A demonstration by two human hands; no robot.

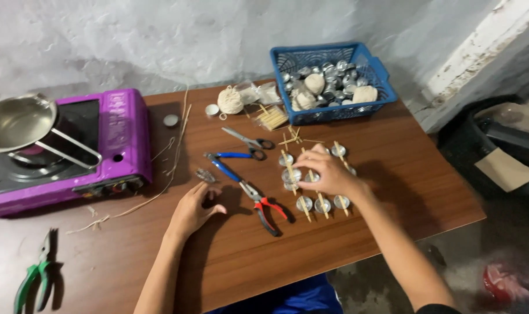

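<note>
**Right grip on the cup cluster, sticks running 12 to 6**

My right hand lies palm-down over the cluster of small metal cups on the brown surface, fingers spread and curled lightly. The fingertips touch the middle cups; whether they pinch one cup or one stick I cannot tell, since the hand hides what is under it. The cups sit in rough rows, and thin wooden sticks lie across their rims, their long axes running about 12 to 6 o'clock, tilted a little toward 11. The near row of three cups shows just past my wrist at 6 o'clock of the hand; two more peep out at 12 o'clock, and others at 9 o'clock.

My left hand rests on the surface well apart from the cluster, at 9 o'clock of it, half-open and holding nothing, thumb out toward the red-handled pliers. Those pliers lie between my two hands, and the right hand is plainly the nearer one to the cups.

Just beyond the pliers, at 11 o'clock of them, lie blue-handled pliers and scissors. At 12 o'clock of the cluster stands a blue basket full of more cups and balls of string, with a bundle of spare sticks beside it. Far off at 9 o'clock sits a purple stove bearing a steel pan, and green-handled pliers lie at 8 o'clock.
</note>
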